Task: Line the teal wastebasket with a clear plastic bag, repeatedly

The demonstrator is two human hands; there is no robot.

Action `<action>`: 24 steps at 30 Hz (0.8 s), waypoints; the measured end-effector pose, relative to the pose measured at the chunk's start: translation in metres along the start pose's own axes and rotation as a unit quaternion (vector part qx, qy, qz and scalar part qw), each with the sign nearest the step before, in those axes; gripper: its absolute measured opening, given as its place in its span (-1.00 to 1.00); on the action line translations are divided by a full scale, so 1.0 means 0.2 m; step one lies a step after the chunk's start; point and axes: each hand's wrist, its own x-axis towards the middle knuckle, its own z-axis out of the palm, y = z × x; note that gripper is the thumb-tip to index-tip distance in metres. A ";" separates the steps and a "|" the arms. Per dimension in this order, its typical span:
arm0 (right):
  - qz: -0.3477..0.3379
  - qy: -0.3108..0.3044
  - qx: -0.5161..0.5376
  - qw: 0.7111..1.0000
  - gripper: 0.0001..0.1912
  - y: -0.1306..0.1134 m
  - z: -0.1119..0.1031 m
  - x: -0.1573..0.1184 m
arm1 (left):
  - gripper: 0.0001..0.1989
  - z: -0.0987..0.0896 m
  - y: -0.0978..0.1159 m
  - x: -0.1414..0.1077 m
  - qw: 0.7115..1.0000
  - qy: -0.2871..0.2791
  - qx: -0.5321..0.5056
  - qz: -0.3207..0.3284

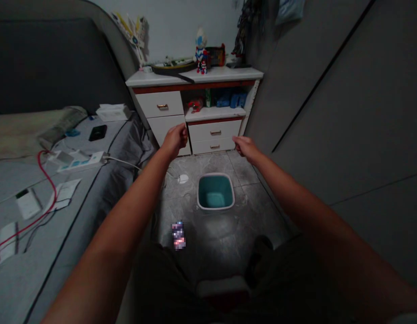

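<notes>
Both arms reach forward over the floor. My left hand point(175, 138) is closed, raised in front of the white drawer cabinet point(164, 123); whatever its fingers may hold is hidden. My right hand point(244, 146) is closed too, with thumb and fingers pressed together near the cabinet's lower right drawers; I cannot make out anything in it. The hands are well apart. Below and between them, a teal basin point(215, 192) with a pale rim stands upright on the grey tiled floor, and neither hand touches it.
A screen-lit phone point(178, 235) lies on the floor left of the basin. At left is a bed point(103, 198) with a power strip point(83, 162), cables and a black phone point(98, 132). A toy figure point(201, 54) stands on the cabinet. Grey wardrobe doors point(346, 112) rise at right.
</notes>
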 end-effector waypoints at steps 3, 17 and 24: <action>-0.052 -0.030 -0.114 0.992 -0.55 0.20 0.11 -0.15 | -0.83 -0.01 -0.11 -0.13 0.999 -0.010 0.021 0.039; 0.063 -0.338 -0.465 0.816 -0.71 0.95 0.48 -0.66 | -0.84 -0.39 -1.22 -0.60 0.865 -0.042 0.489 -0.105; 0.057 -0.347 -0.458 0.816 -0.69 0.96 0.49 -0.66 | -0.41 -0.42 -1.33 -0.58 0.848 -0.043 0.510 -0.138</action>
